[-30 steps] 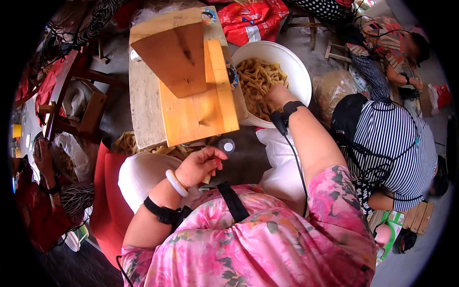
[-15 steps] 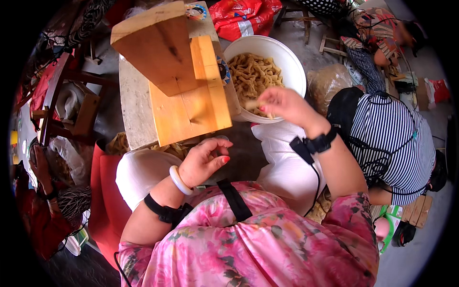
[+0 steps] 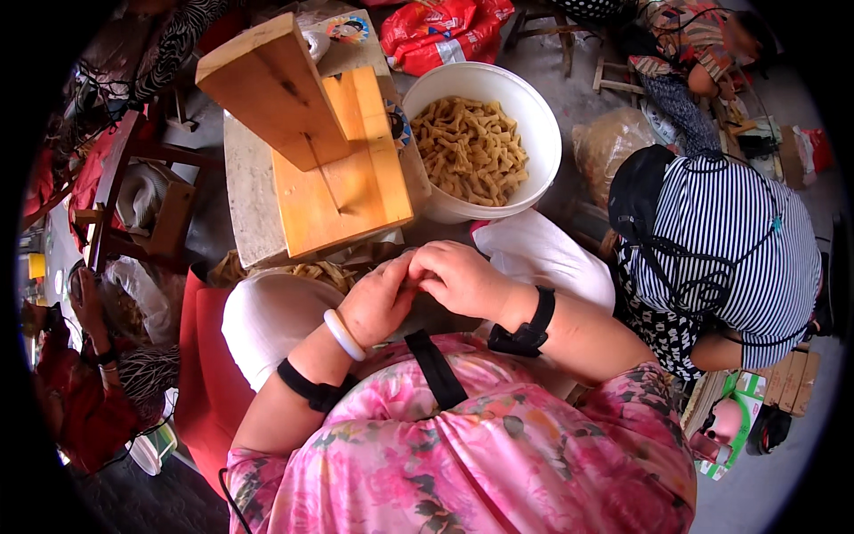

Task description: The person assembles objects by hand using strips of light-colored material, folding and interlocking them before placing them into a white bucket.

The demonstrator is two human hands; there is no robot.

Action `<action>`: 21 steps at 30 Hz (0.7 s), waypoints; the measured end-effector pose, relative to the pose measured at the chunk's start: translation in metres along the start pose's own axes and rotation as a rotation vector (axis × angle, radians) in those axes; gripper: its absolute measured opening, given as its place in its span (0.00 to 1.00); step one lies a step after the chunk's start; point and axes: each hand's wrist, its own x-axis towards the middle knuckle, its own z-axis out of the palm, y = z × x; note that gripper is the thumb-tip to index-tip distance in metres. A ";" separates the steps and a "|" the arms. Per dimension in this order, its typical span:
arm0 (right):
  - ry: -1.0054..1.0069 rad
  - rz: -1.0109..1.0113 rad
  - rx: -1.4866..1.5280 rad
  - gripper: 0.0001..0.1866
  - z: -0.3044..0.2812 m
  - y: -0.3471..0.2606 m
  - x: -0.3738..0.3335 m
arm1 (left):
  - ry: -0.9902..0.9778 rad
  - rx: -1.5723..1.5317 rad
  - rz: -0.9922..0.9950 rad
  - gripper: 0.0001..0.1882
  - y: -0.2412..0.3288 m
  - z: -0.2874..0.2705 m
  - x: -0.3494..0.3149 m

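Observation:
My left hand (image 3: 378, 294) and my right hand (image 3: 463, 280) meet above my lap, fingers curled and fingertips touching. Whatever they hold, if anything, is hidden behind the fingers. Just beyond them a wooden stand (image 3: 342, 214) rests on a bench: a flat board with a tilted upright wooden block (image 3: 276, 89). A thin rod (image 3: 325, 178) shows between block and board. To its right stands a round white bucket (image 3: 544, 147) holding many tan, twisted food-like pieces (image 3: 467, 147). Pale tan strips (image 3: 311, 274) lie below the near edge of the bench, next to my left knee.
The worn bench top (image 3: 249, 187) carries the stand. A red plastic bag (image 3: 449, 36) lies behind the bucket. A person in a striped shirt (image 3: 738, 254) bends close on my right, beside a full clear bag (image 3: 614, 147). A dark wooden chair (image 3: 116, 191) stands at left.
My right hand has come back from over the bucket, where it held a small tan piece at the rim, and joined my left hand. The left fingers have closed in.

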 end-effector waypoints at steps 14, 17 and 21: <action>-0.137 0.036 -0.147 0.14 0.005 0.008 0.003 | -0.169 0.226 -0.156 0.12 -0.007 -0.001 0.002; -0.281 0.130 0.274 0.16 -0.003 0.013 0.003 | -0.289 -0.228 -0.151 0.10 -0.001 -0.012 0.000; -0.415 0.432 0.954 0.17 -0.018 0.001 0.001 | -0.453 -1.069 -0.284 0.13 -0.007 -0.018 -0.005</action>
